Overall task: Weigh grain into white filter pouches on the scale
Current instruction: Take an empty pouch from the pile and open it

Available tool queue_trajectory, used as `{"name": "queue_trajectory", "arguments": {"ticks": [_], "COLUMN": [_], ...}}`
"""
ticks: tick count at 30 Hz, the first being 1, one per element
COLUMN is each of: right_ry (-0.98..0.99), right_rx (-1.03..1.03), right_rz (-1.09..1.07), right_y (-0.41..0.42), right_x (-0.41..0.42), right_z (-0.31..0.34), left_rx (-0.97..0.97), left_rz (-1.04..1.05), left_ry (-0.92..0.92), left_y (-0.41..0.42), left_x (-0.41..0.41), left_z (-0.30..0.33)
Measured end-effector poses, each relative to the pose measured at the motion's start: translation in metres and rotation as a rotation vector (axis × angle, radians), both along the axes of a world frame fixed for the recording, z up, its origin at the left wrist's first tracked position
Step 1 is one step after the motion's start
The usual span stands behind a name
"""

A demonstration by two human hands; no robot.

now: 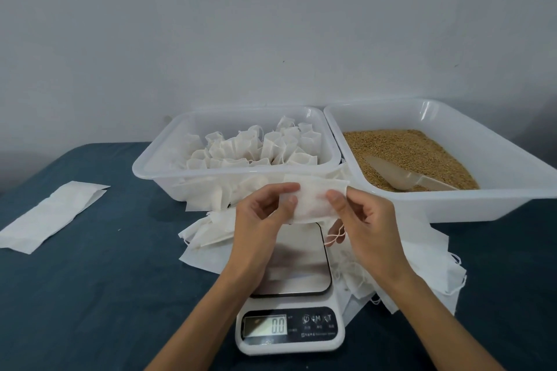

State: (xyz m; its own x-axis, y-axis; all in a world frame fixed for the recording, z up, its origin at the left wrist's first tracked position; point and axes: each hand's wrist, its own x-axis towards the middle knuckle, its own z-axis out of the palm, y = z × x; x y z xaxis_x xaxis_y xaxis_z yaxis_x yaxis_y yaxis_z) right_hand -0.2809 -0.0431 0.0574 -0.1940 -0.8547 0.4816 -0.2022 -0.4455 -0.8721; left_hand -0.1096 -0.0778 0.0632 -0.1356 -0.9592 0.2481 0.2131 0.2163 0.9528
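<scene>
Nearest the camera sat the digital kitchen scale (289,327), white body, its display (265,325) reading 0.0. I noted its steel platform (297,265) bare, with nothing resting on it.

Above the platform I held one white filter pouch (313,199) flat between both hands, clear of the scale. My left hand (259,214) pinched the pouch's left end, thumb on the front, fingers curled behind. My right hand (364,220) pinched the right end the same way, thumb on the front face. A drawstring loop (336,236) hung below the pouch beside my right palm. I could not tell whether the pouch mouth was open.

Behind the scale, left: a white plastic tray (150,166) holding filled pouches (256,147) standing upright, packed close together. Behind, right: a second white tray (497,166) just beside the first, holding grain (401,147). A pale plastic scoop (401,175) lay in the grain, handle pointing toward the tray's near right.

Loose empty pouches (208,235) lay heaped on the dark blue tabletop (105,295) around the scale, left and right, some tucked under the left tray's front edge. Well apart at far left lay a flat stack of empty pouches (51,217). Grey wall (271,24) behind everything.
</scene>
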Motion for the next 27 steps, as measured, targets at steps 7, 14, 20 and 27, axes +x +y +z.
{"name": "queue_trajectory", "arguments": {"ticks": [7, 14, 20, 27], "right_ry": [0.018, 0.117, 0.145, 0.434], "right_rx": [0.007, 0.021, 0.044, 0.103], "right_rz": [0.030, 0.030, -0.046, 0.120], "right_y": [0.001, 0.006, 0.006, 0.002], "right_x": [0.001, 0.003, -0.002, -0.002], "right_z": [-0.001, 0.005, 0.011, 0.045], "left_rx": [0.026, 0.014, -0.190, -0.440], "left_rz": [0.055, 0.084, 0.179, -0.055], "left_ry": [0.020, 0.004, -0.192, -0.619], "left_y": [-0.003, -0.006, -0.001, 0.016], "left_x": [0.001, 0.004, 0.006, -0.005], "left_z": [0.000, -0.001, 0.004, -0.001]}}
